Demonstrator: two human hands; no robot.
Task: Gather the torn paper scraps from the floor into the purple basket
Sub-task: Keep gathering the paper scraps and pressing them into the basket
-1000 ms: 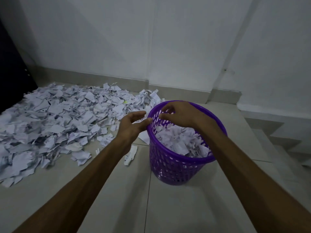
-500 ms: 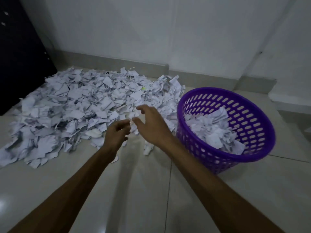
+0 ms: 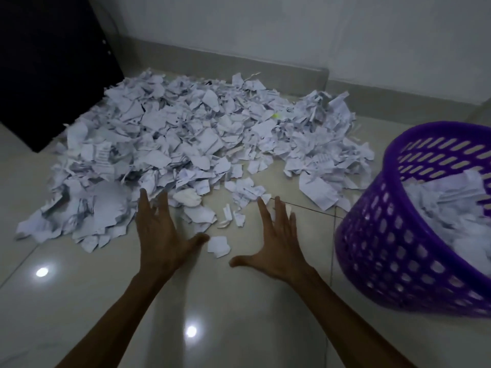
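Observation:
A wide heap of torn white paper scraps (image 3: 186, 144) covers the tiled floor ahead, reaching back to the wall. The purple slotted basket (image 3: 393, 235) stands at the right, partly filled with scraps. My left hand (image 3: 159, 235) is spread flat, palm down, its fingertips at the near edge of the heap. My right hand (image 3: 273, 240) is spread the same way, palm down, close to a few loose scraps. A single small scrap (image 3: 218, 246) lies between my two thumbs. Neither hand holds anything.
A dark cabinet (image 3: 53, 70) stands at the back left beside the heap. A white wall with a grey skirting (image 3: 265, 67) runs behind the paper. Glossy floor tiles (image 3: 212, 314) lie under my forearms.
Both hands left the basket rim, swung left and down toward the heap, and spread flat. The view turned left, so the basket now sits at the right edge.

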